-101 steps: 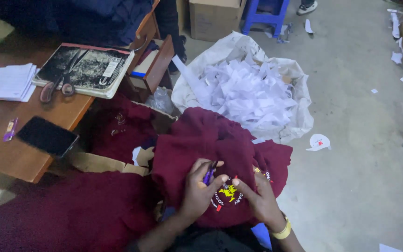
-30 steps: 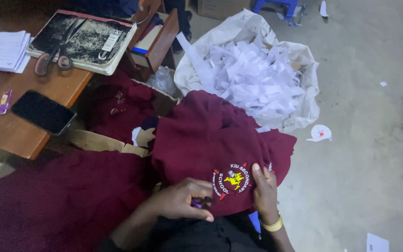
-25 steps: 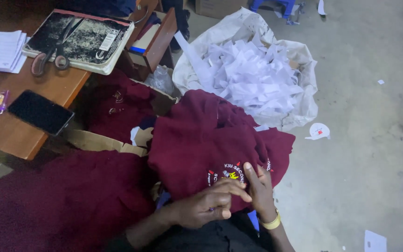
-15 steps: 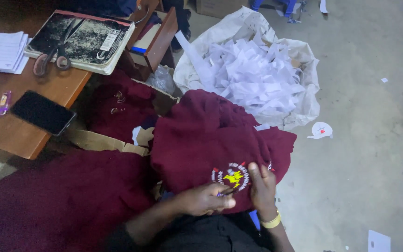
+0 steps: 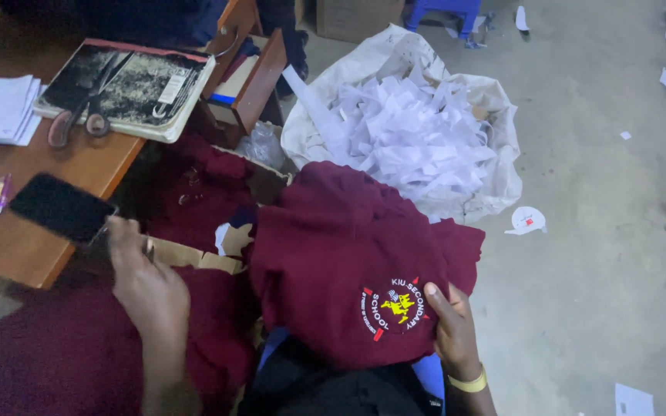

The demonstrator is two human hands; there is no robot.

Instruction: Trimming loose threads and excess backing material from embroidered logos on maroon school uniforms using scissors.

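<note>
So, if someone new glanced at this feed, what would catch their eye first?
Probably the maroon garment with its round embroidered crest, centre frame, pinned at the crest's edge by the right hand. Behind it sits a white sack heaped with white paper strips. On the left, the left hand is raised beside a black phone on the wooden desk.

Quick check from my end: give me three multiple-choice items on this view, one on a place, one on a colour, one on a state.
1. Where does the right hand rest?
A. on the maroon garment, beside its round badge
B. on the phone
C. in the sack

2. What colour is the wristband?
A. blue
B. yellow
C. red

3. How is the small wooden drawer?
A. shut
B. lying on the floor
C. pulled open

Answers: A, its fingers lie on the cloth by the badge; B, a yellow band circles the wrist; C, its front stands out from the desk.
</note>
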